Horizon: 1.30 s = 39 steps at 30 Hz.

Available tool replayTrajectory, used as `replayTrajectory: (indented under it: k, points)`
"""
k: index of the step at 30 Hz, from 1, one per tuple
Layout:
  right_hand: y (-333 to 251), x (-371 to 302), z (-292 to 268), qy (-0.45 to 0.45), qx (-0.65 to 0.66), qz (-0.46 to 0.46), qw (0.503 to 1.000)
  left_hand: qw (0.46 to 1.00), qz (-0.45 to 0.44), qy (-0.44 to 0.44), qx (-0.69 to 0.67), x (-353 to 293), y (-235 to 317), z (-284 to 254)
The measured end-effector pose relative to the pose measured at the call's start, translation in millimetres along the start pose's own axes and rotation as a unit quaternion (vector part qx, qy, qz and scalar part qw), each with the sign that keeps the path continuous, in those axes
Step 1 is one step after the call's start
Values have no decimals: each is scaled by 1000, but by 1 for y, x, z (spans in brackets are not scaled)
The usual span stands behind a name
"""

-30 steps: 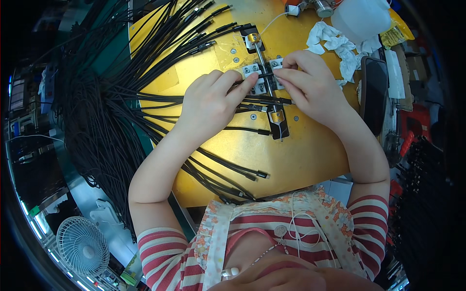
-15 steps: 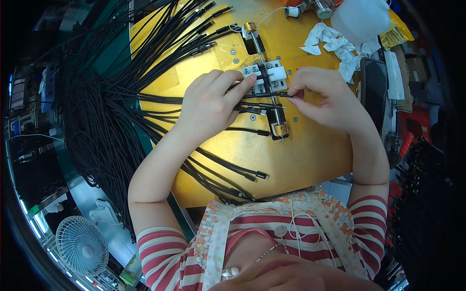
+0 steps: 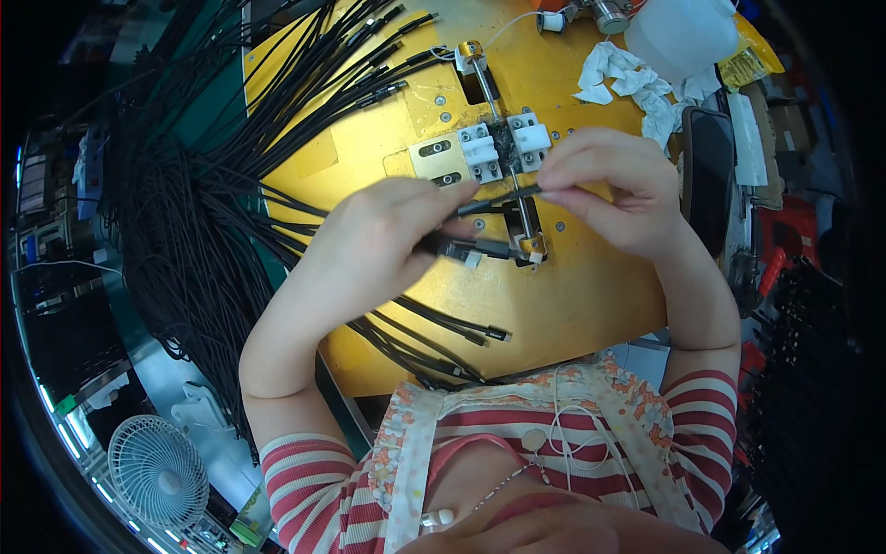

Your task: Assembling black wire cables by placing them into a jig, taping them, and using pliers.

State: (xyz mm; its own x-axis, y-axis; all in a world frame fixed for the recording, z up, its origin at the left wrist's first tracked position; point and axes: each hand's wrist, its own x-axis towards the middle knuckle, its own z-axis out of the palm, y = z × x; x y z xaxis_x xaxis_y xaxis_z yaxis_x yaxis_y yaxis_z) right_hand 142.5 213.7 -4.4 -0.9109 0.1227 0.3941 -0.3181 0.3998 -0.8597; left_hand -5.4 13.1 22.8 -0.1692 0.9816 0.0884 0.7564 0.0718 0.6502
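Observation:
Several black cables point(image 3: 480, 247) with plug ends are bunched in my left hand point(image 3: 374, 242), its fingers closed round them; the bunch is partly blurred and partly hidden under the palm. From this hand one black cable point(image 3: 503, 199) stretches right, across a metal rod point(image 3: 484, 88). Its far end lies between the thumb and fingertips of my right hand point(image 3: 620, 189), which is closed in a pinch. Just above the cable, a fixture with a left white block point(image 3: 478, 152) and a right white block point(image 3: 530, 140) is screwed to the gold-coloured plate point(image 3: 591, 295).
A thick bundle of black cables point(image 3: 198, 249) hangs at the left, its ends fanned over the plate. Far right are crumpled white tissues point(image 3: 637, 85), a translucent white container point(image 3: 683, 42) and a dark phone point(image 3: 708, 166). A small white fan point(image 3: 159, 471) stands lower left.
My left hand has drawn down and left off the fixture with cables in it, uncovering the left white block. My right hand has moved slightly, still pinching the cable end.

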Motion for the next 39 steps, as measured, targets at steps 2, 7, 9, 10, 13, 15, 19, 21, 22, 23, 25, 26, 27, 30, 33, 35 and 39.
replayTrajectory:
  k: [2, 7, 9, 10, 13, 15, 19, 21, 22, 23, 25, 26, 27, 30, 33, 35, 39]
  points:
    - [-2, 0, 2, -12, 10, 1, 1000, 998, -11, -50, -34, -3, 2, -4]
    - [-2, -4, 10, -39, -6, 3, 999, 999, 26, -16, -17, 3, -4, 16]
    - [0, -3, 12, -28, -6, 13, 1000, 999, 40, -23, 7, 4, -8, 18]
    - [1, -3, 12, -28, -5, 14, 1000, 999, 40, -23, 7, 4, -12, 21]
    - [2, -2, 13, -17, -12, 8, 1000, 997, 75, 19, -29, 6, -20, 27]
    - [6, 1, 11, 23, -75, 20, 997, 996, 57, 69, 15, 11, -19, 28]
    - [26, -1, 12, 42, -118, 87, 988, 985, 67, 67, 143, 9, -30, 31]
    - [30, 1, 14, 38, -131, 106, 985, 984, 63, 62, 156, 10, -33, 34]
    - [31, 1, 15, 38, -130, 107, 985, 982, 57, 58, 169, 10, -34, 36]
    - [32, 1, 15, 36, -137, 114, 983, 982, 57, 58, 168, 10, -35, 37]
    - [29, 0, 14, 36, -141, 118, 982, 982, 51, 49, 173, 11, -30, 35]
    - [28, -1, 13, 38, -152, 112, 981, 982, 52, 48, 174, 12, -29, 35]
    - [29, -2, 14, 39, -163, 106, 980, 982, 56, 49, 176, 12, -31, 36]
    - [30, -3, 15, 30, -210, 72, 975, 981, 61, 48, 179, 13, -33, 36]
    - [26, -5, 13, 8, -293, -8, 956, 981, 62, 46, 179, 13, -34, 37]
    - [23, -5, 13, -3, -317, -23, 948, 981, 62, 47, 176, 12, -34, 37]
    - [18, -5, 12, -19, -351, -47, 935, 981, 63, 45, 179, 12, -33, 36]
